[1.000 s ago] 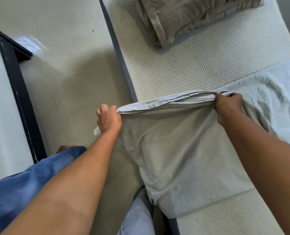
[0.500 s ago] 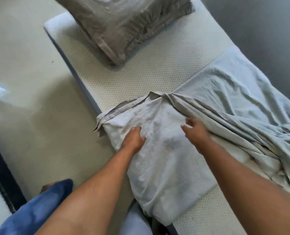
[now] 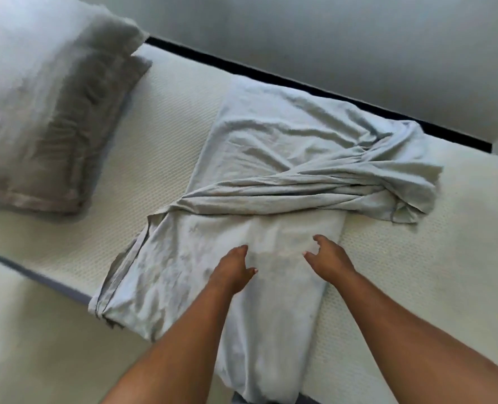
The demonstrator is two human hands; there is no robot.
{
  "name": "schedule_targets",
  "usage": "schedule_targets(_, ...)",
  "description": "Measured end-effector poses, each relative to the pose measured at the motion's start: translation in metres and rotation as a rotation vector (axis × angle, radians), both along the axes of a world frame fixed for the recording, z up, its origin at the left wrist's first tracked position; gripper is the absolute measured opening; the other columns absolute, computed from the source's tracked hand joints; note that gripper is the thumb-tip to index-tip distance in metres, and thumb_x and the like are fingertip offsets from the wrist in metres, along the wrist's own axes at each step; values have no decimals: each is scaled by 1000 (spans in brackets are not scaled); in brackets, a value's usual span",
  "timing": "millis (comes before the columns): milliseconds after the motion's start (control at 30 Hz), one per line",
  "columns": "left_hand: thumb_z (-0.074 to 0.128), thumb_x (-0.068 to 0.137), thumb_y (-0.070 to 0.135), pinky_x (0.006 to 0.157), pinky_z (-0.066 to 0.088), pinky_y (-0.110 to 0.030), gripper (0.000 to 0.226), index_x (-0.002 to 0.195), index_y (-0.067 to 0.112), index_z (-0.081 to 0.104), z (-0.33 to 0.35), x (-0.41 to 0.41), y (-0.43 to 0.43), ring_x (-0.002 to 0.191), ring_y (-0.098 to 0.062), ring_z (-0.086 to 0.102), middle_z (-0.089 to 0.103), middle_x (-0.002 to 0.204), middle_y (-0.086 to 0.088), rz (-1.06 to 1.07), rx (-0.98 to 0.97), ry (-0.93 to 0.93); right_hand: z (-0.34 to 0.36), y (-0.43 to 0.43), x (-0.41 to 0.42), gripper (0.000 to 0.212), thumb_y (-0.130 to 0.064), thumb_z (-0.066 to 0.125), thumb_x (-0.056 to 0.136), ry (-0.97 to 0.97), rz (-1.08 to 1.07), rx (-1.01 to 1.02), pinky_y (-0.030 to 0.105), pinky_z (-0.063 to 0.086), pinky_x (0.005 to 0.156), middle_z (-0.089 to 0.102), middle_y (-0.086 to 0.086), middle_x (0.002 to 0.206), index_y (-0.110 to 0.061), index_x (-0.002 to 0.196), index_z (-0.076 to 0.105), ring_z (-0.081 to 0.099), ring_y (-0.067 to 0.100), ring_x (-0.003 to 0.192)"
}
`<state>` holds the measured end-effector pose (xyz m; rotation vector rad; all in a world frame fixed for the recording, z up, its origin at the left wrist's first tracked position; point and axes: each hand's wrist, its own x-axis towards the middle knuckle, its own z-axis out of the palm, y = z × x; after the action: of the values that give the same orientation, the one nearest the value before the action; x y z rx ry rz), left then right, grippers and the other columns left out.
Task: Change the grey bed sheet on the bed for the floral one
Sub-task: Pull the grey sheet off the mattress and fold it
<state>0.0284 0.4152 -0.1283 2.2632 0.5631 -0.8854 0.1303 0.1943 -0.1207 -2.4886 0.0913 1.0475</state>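
Grey sheet (image 3: 285, 158), now slack, perhaps cotton

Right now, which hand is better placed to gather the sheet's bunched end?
Probably the right hand: the bunched folds of the sheet lie on its side. The left hand is farther, toward the pillow.

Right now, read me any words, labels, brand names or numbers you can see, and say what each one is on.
None: no text, label, brand or number shows on the crumpled pale grey bed sheet, the white textured mattress or the grey-brown pillow. The pillow is motion-blurred, so fine print there could not be read.
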Motion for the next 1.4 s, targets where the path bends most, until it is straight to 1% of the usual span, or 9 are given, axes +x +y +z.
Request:
schedule_targets(333,62,97,37,120,28,-36,69,157,28,29,-54,136,-44,149,-22,26,27,164,0,-500,79,-164,-68,-9,58,73,-34,66,97,-60,110,-41,38,31,119,16,11,169,-10,156,30,27,27,152)
schedule_targets(533,60,96,40,123,19,-45,75,159,31,21,-103,198,-54,153,-23,15,13,168,2,-893,211,-179,-103,5,88,72,-31,74,88,-137,123,-123,43,41,111,31,10,155,-17,149,39,34,33,142)
schedule_targets(733,59,94,36,117,1,-67,86,159,38,4,-129,264,1,152,-42,-8,-6,169,-1,-564,482,-288,-125,12,118,107,-37,85,79,-244,-2,-205,42,19,125,18,16,163,-10,159,18,15,38,152)
schedule_targets(900,61,92,50,115,7,-69,78,155,32,18,-132,308,42,151,-46,1,6,166,-14,-196,503,-191,-131,13,161,121,-51,90,66,-315,-87,-233,42,14,126,18,18,164,-10,157,21,15,39,152)
schedule_targets(1000,64,88,42,109,32,-61,69,146,22,34,-135,316,34,141,-35,34,40,150,-12,-391,483,-419,-131,17,186,133,-52,94,59,-355,-88,-225,45,15,126,10,19,166,-15,160,14,9,41,153)
schedule_targets(1133,70,84,48,95,43,-52,79,146,18,32,-138,323,-7,126,-37,49,52,137,-12,-611,404,-497,-129,26,202,142,-47,95,57,-452,31,-294,48,15,125,6,18,166,-17,162,4,10,39,153)
schedule_targets(1267,49,94,19,79,46,-44,16,109,18,55,-139,352,-13,102,-38,62,63,109,-14,-355,334,-644,-137,31,191,114,-34,95,58,-636,133,-306,47,37,115,32,18,150,-10,150,33,37,40,136)
schedule_targets(1333,50,93,17,85,46,-39,17,104,15,63,-135,374,4,108,-34,62,68,111,-15,-145,174,-625,-144,32,185,73,-21,85,77,-645,209,-246,45,46,104,42,17,136,-9,137,45,46,36,123)
schedule_targets(1400,50,94,14,95,42,-34,28,116,7,66,-131,402,32,119,-33,59,67,122,-19,26,181,-610,-142,31,192,80,-22,81,83,-493,207,-206,47,43,107,39,17,139,-11,148,36,43,36,130)
